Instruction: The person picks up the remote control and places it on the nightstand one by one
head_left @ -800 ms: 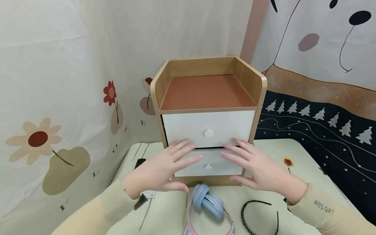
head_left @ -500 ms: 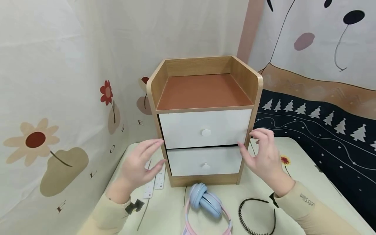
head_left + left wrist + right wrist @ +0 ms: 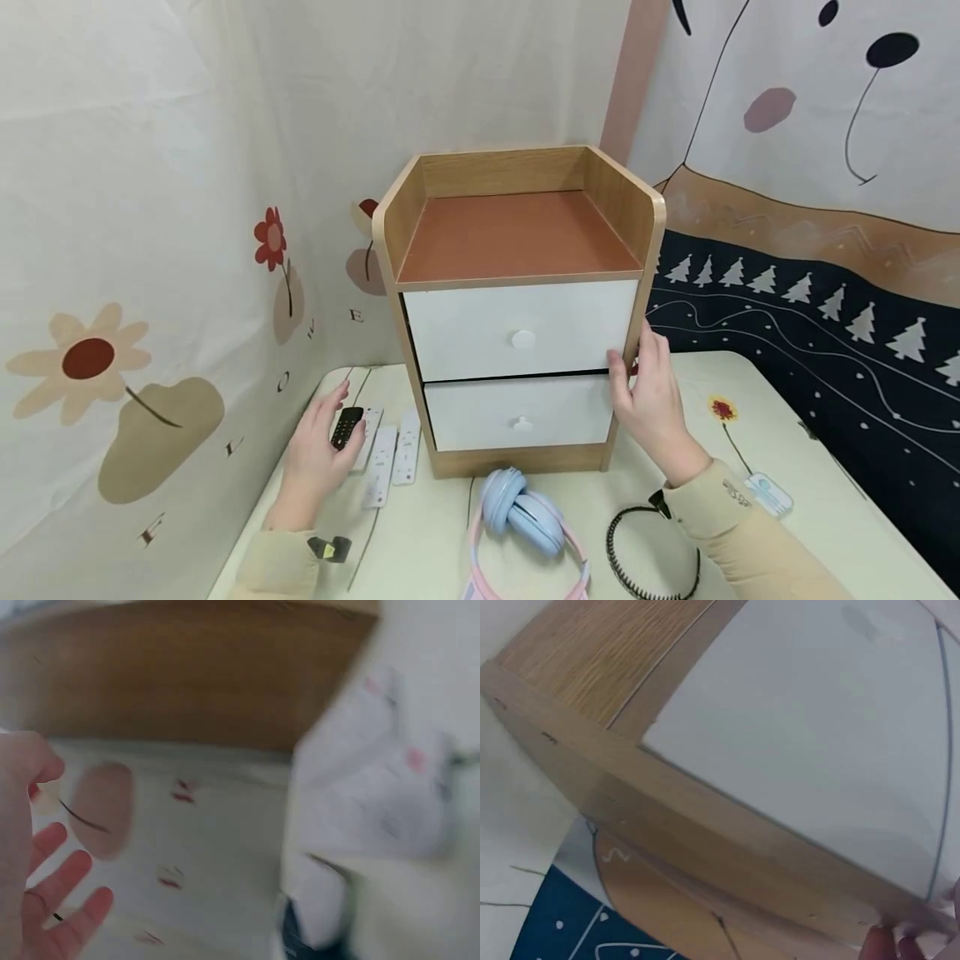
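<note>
A small wooden cabinet (image 3: 517, 279) with two white drawers stands upright on the table. My right hand (image 3: 654, 404) touches its right side, thumb on the front edge and fingers along the side panel. In the right wrist view, fingertips (image 3: 879, 943) meet that panel's lower part. My left hand (image 3: 315, 458) is held apart from the cabinet, fingers spread, holding nothing. Beyond its thumb lies a black keypad device (image 3: 347, 428), partly hidden. Blurred in the left wrist view, the cabinet's side panel (image 3: 172, 675) is above the spread fingers.
White power strips (image 3: 381, 467) lie left of the cabinet. Blue and pink headphones (image 3: 517, 510) lie in front, with a black coiled headband (image 3: 615, 550) to their right. A pale blue card-like item (image 3: 768, 493) sits by the right sleeve. Printed curtains (image 3: 172, 208) stand behind.
Both hands have drawn apart from in front of the drawers. My right hand has come onto the cabinet's right side; my left has moved away leftward and down, over the table. The drawers look unchanged.
</note>
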Motion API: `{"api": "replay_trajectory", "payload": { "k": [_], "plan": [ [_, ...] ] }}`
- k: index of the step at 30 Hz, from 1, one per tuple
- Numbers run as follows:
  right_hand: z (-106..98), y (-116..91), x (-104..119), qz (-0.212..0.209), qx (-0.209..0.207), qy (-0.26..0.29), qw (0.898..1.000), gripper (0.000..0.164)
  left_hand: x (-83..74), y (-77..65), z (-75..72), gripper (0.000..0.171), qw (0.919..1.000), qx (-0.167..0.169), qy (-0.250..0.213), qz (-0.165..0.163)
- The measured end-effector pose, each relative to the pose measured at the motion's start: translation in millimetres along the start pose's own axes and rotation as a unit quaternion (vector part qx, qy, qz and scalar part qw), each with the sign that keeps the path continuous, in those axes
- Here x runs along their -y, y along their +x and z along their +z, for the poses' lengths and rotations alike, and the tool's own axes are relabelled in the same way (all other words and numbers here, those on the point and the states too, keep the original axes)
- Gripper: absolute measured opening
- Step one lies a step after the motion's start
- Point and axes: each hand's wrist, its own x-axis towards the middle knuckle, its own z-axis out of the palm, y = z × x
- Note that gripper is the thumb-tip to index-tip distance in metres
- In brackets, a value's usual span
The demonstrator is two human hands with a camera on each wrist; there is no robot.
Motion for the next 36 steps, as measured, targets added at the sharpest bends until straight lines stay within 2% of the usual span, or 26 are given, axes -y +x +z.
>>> {"api": "replay_trajectory", "payload": {
  "k": [4,9,12,14,18,21,23,30,36],
  "plan": [
    [5.2,-1.9,-7.2,-0.032,-0.026,-0.003,0.999,0.068,21.5,-17.8,8.0,0.08,0.9967,0.053,0.002,-0.06],
    [8.6,-3.1,-7.3,-0.025,-0.025,-0.007,0.999,0.067,41.8,-33.7,12.4,0.084,0.9901,0.091,0.006,-0.107],
    [9.7,-4.5,-6.1,-0.018,-0.023,-0.006,1.0,0.066,47.3,-40.0,10.4,0.09,0.9824,0.129,0.012,-0.134],
    [9.8,-5.5,-5.8,-0.016,-0.024,-0.006,1.0,0.066,49.6,-42.9,9.1,0.095,0.9728,0.167,0.02,-0.16],
    [8.3,-6.5,-5.7,-0.01,-0.024,-0.009,1.0,0.066,51.4,-44.5,9.1,0.098,0.9477,0.24,0.034,-0.207],
    [6.6,-6.5,-6.1,-0.007,-0.025,-0.01,1.0,0.066,51.5,-43.7,11.6,0.094,0.9342,0.271,0.038,-0.229],
    [5.5,-6.8,-6.1,-0.005,-0.024,-0.011,1.0,0.066,50.8,-43.5,12.3,0.092,0.9299,0.28,0.042,-0.235],
    [3.5,-7.2,-6.6,-0.004,-0.025,-0.008,1.0,0.067,49.7,-45.2,14.0,0.084,0.9272,0.281,0.07,-0.237],
    [1.5,-6.1,-5.8,0.003,-0.021,0.002,1.0,0.063,49.4,-45.7,12.1,0.08,0.9231,0.276,0.078,-0.256]
  ]
}}
